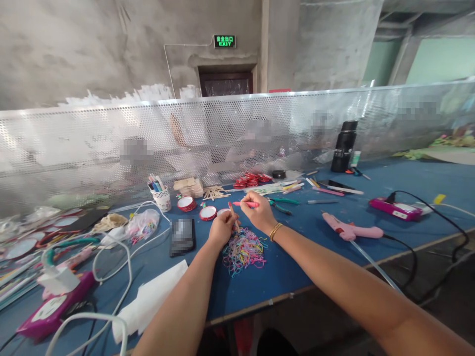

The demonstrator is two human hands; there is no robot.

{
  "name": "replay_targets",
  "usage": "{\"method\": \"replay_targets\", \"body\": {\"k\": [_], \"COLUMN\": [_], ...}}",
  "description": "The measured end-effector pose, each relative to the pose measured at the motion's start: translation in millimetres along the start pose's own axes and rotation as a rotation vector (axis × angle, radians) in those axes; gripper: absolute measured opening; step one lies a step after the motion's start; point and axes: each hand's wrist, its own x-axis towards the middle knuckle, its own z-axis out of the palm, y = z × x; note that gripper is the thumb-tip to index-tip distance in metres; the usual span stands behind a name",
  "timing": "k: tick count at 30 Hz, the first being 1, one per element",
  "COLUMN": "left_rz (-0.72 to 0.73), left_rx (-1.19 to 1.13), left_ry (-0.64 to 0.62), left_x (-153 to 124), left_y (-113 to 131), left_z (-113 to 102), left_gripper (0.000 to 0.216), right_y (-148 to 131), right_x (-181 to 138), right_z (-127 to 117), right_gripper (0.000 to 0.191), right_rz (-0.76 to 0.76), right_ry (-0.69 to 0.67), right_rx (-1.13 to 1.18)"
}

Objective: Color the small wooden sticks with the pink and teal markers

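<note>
The left hand (221,229) is pinching a thin wooden stick (233,213) upright, fingers clamped on its lower end, while the right hand (261,211) at its 2 o'clock is gripping a pink pen-like tool (246,204) held level, tip pointing towards the stick's top. Both are working just above the heap of coloured rubber bands (244,250), lying at 6 o'clock from the hands on the blue table (326,237). Judging by this, steadying the stick low and bringing the tool in gently is keeping it from slipping or snapping.
</note>
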Motion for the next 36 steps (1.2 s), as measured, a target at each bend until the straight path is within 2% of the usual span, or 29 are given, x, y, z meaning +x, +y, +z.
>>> {"method": "replay_targets", "body": {"k": [7, 22, 29, 33, 36], "left_rz": [0.009, -0.005, -0.011, -0.037, -0.022], "left_rx": [-0.04, -0.028, -0.025, -0.029, -0.006], "left_ry": [0.005, -0.001, 0.001, 0.009, 0.014], "left_x": [-2.3, -2.4, -2.4, -5.2, -6.6], "left_y": [4.2, 6.9, 3.0, 2.6, 1.4], "left_z": [1.1, 2.2, 1.6, 1.5, 1.6], "left_gripper": [0.019, 0.015, 0.017, 0.014, 0.015], "right_y": [0.3, -0.5, -0.9, 4.5, 5.5], "right_x": [0.1, 0.3, -2.2, -3.1, -4.5], "right_z": [0.0, -0.7, -1.1, -0.5, -0.4], "right_gripper": [0.011, 0.01, 0.011, 0.01, 0.01], "right_rz": [-0.039, -0.011, -0.006, 0.011, -0.014], "right_ry": [-0.021, 0.008, -0.039, 0.001, -0.018], "right_rx": [-0.003, -0.049, -0.001, 0.019, 0.08]}}
